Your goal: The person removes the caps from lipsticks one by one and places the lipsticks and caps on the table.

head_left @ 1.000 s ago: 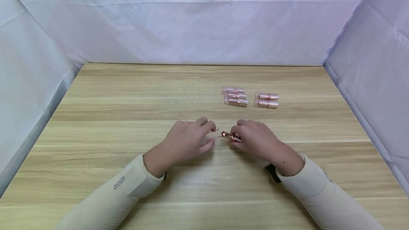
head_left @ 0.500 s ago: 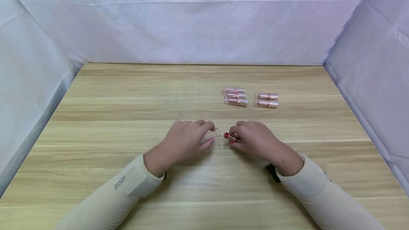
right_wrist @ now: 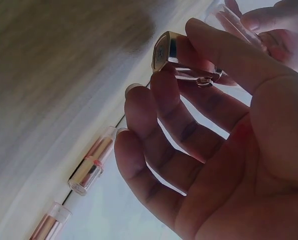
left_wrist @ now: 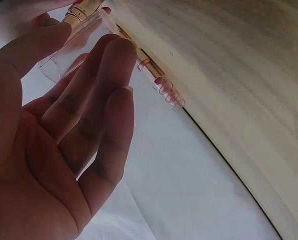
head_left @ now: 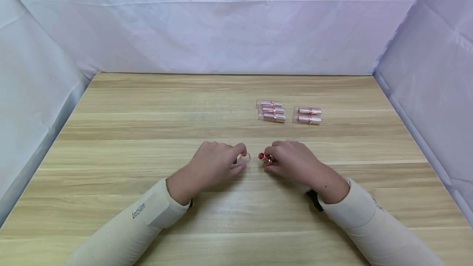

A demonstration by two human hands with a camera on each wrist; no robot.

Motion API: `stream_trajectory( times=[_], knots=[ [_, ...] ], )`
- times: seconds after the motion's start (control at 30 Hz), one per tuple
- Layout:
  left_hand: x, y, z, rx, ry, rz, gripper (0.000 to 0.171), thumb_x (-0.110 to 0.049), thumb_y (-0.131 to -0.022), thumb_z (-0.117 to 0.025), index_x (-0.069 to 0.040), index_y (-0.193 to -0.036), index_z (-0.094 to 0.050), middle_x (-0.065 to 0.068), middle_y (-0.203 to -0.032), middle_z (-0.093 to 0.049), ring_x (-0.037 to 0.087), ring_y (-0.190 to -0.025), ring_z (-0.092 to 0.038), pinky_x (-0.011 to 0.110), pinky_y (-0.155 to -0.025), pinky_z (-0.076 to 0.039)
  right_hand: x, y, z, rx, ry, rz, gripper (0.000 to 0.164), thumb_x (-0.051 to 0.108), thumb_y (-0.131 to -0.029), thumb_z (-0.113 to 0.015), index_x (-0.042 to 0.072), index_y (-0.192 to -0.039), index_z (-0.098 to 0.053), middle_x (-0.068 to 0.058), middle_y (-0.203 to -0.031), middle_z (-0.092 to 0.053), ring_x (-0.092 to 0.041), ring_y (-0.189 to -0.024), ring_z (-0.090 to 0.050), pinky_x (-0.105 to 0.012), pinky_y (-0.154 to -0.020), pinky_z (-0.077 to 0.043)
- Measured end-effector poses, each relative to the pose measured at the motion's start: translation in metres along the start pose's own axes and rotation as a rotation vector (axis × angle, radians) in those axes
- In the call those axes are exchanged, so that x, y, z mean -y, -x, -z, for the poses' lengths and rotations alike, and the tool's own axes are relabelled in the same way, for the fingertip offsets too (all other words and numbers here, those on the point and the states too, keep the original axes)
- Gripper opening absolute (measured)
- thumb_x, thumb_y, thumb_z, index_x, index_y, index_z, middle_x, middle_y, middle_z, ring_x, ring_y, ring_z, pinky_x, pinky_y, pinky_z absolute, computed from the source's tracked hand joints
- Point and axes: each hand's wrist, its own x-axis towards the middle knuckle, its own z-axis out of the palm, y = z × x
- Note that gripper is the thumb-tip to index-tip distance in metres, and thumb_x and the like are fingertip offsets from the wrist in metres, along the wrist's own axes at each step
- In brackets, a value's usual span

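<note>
My left hand (head_left: 214, 165) pinches a clear lipstick cap (left_wrist: 64, 60) between thumb and fingers; its rounded end shows in the head view. Facing it, my right hand (head_left: 295, 161) holds an uncapped lipstick (head_left: 264, 159) with a rose-gold body, its red tip pointing toward the cap. In the right wrist view the lipstick's squared base (right_wrist: 163, 51) sits between thumb and fingertips. A small gap separates cap and lipstick in the head view. Both hands are low over the wooden table (head_left: 148, 126).
Beyond the hands lie three capped lipsticks (head_left: 274, 118) side by side. To their right are two more capped lipsticks (head_left: 309, 119). White cloth (head_left: 236, 32) walls stand behind the table and along both sides.
The lipstick in my right hand has turned so its red tip shows. The clear cap has shifted slightly left, away from it. The lipsticks lying behind have stayed put.
</note>
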Motion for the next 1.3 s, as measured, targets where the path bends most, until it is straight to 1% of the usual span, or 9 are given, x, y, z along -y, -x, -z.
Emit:
stream_trajectory(
  times=[0.23,0.33,0.47,0.57,0.73,0.83,0.93,1.07,1.3],
  knots=[
    [0.0009,0.0005,-0.0012,0.023,0.004,0.01,0.016,-0.035,-0.092,-0.07,-0.022,-0.102,-0.071,-0.011,-0.074,-0.073,0.007,-0.059,-0.064,0.026,-0.048,-0.04,0.0004,-0.0005,0.0,0.004,0.012,-0.007,0.019,0.023,-0.084,-0.081,0.02,-0.076,-0.064,0.007,-0.072,-0.055,-0.008,-0.062,-0.048,-0.026,-0.057,-0.041],
    [0.0012,0.0003,-0.0012,0.036,0.016,0.006,0.015,-0.033,-0.092,-0.071,-0.021,-0.101,-0.072,-0.009,-0.07,-0.071,0.006,-0.056,-0.059,0.026,-0.047,-0.039,0.0007,-0.0004,0.0005,0.009,0.016,-0.013,0.019,0.023,-0.084,-0.081,0.02,-0.077,-0.064,0.007,-0.072,-0.055,-0.009,-0.062,-0.047,-0.026,-0.057,-0.041],
    [0.002,0.0007,-0.0021,0.035,0.019,0.006,0.014,-0.03,-0.09,-0.073,-0.021,-0.1,-0.072,-0.009,-0.066,-0.068,0.004,-0.051,-0.05,0.026,-0.046,-0.037,0.0015,-0.0002,0.001,0.014,0.018,-0.018,0.02,0.023,-0.084,-0.081,0.02,-0.076,-0.063,0.006,-0.072,-0.054,-0.008,-0.062,-0.047,-0.025,-0.056,-0.04],
    [0.0024,0.0012,-0.0029,0.026,0.013,0.006,0.013,-0.029,-0.089,-0.074,-0.021,-0.099,-0.072,-0.009,-0.066,-0.068,0.005,-0.05,-0.049,0.026,-0.046,-0.037,0.002,-0.0001,0.001,0.019,0.014,-0.022,0.018,0.022,-0.083,-0.081,0.019,-0.078,-0.065,0.007,-0.072,-0.055,-0.008,-0.062,-0.047,-0.025,-0.057,-0.041],
    [0.0026,0.0018,-0.0038,0.017,0.004,0.003,0.011,-0.027,-0.089,-0.073,-0.02,-0.098,-0.072,-0.009,-0.06,-0.063,0.006,-0.049,-0.046,0.026,-0.045,-0.036,0.0024,-0.0004,0.001,0.032,-0.018,-0.032,0.013,0.022,-0.083,-0.081,0.017,-0.086,-0.07,0.007,-0.076,-0.06,-0.007,-0.066,-0.052,-0.026,-0.06,-0.046],
    [0.0027,0.0018,-0.0045,0.011,-0.004,0.0,0.011,-0.026,-0.089,-0.073,-0.02,-0.097,-0.072,-0.009,-0.058,-0.06,0.007,-0.048,-0.044,0.026,-0.044,-0.035,0.0024,-0.0008,0.0011,0.036,-0.045,-0.036,0.013,0.021,-0.084,-0.081,0.016,-0.091,-0.072,0.007,-0.079,-0.064,-0.006,-0.067,-0.054,-0.027,-0.062,-0.048],
    [0.0028,0.0019,-0.0052,0.005,-0.006,0.002,0.01,-0.025,-0.088,-0.073,-0.02,-0.097,-0.071,-0.009,-0.056,-0.058,0.007,-0.048,-0.043,0.027,-0.044,-0.034,0.0019,-0.0012,0.0011,0.04,-0.071,-0.041,0.012,0.02,-0.084,-0.081,0.016,-0.088,-0.071,0.008,-0.076,-0.064,-0.006,-0.066,-0.054,-0.027,-0.061,-0.048],
    [0.0028,0.0019,-0.0057,0.001,-0.005,0.004,0.01,-0.024,-0.087,-0.073,-0.019,-0.096,-0.071,-0.009,-0.055,-0.056,0.008,-0.048,-0.043,0.027,-0.043,-0.033,0.0012,-0.0014,0.0008,0.041,-0.104,-0.048,0.012,0.017,-0.084,-0.078,0.017,-0.082,-0.067,0.009,-0.07,-0.061,-0.007,-0.063,-0.051,-0.026,-0.059,-0.045],
    [0.0028,0.0016,-0.0054,0.015,-0.011,0.009,0.012,-0.026,-0.088,-0.073,-0.019,-0.097,-0.07,-0.009,-0.055,-0.054,0.009,-0.048,-0.043,0.028,-0.043,-0.033,0.0015,-0.0011,0.0011,0.055,-0.156,-0.029,0.011,0.014,-0.084,-0.078,0.018,-0.084,-0.068,0.01,-0.071,-0.061,-0.006,-0.065,-0.052,-0.025,-0.062,-0.046]
  ],
)
